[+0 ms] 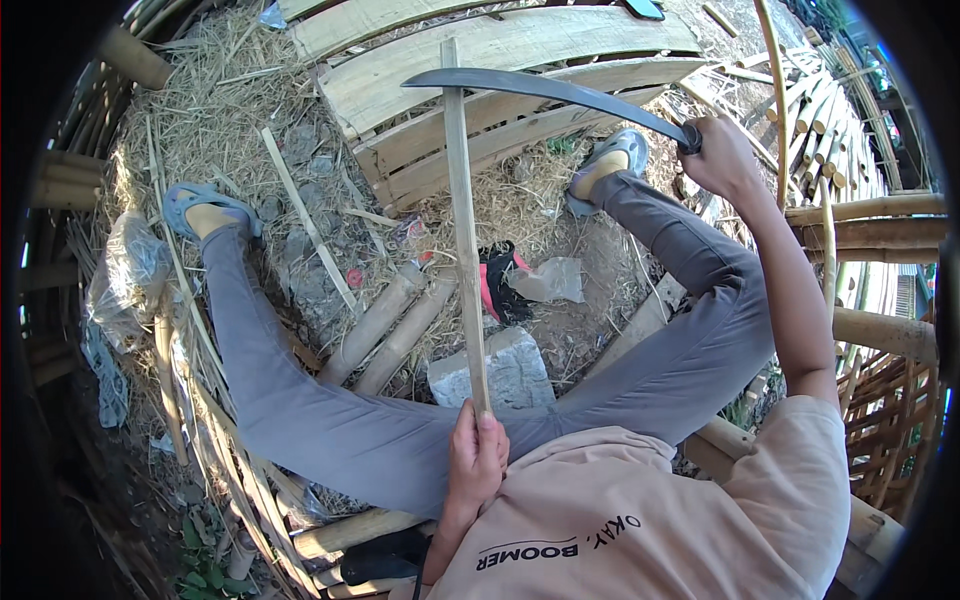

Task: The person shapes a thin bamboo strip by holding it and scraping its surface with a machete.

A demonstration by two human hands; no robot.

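Note:
My left hand (476,458) is closed round the near end of a long, narrow bamboo strip (463,230), close to my lap. The strip points away from me, its far end over a slatted wooden bench (400,90). In my right hand (722,162), at the far right, is the dark handle of a machete with a long curved blade (570,92). That blade reaches leftward and crosses the strip near its far end. Whether the edge touches the strip, I cannot tell. A pale stone block (495,372) lies below the strip, between my legs.
Two bamboo poles (385,320) lie near my left leg, and a thin slat (305,215) rests on the straw-covered ground. Black and red cloth (505,285) lies beside the block. Cut bamboo (825,125) is piled at the far right. A plastic bag (132,262) hangs at left.

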